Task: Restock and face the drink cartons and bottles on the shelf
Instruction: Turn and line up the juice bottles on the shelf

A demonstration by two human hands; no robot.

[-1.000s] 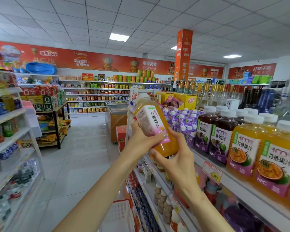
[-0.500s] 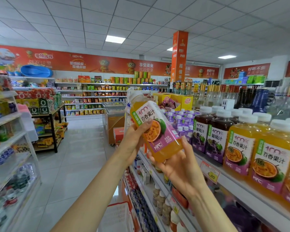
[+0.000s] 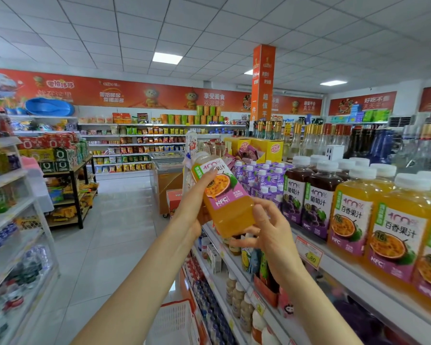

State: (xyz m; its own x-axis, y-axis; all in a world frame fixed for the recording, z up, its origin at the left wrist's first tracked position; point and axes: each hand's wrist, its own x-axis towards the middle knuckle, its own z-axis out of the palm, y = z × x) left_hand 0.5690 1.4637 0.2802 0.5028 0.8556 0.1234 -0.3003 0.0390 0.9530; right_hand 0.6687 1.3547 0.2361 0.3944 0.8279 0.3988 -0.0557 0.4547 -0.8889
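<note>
I hold the juice bottle tilted in mid-air before the shelf. My left hand has its fingers curled round the label, and my right hand pinches the base. It looks full, heavy and slick, so I'd grip mid-body.

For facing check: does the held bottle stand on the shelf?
No, left hand and right hand hold the bottle tilted, off the shelf.

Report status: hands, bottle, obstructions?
Left hand grips orange juice bottle high, right hand at its base. Bottle tilted, label facing camera, off the shelf. Grape juice bottles stand right of it.
</note>
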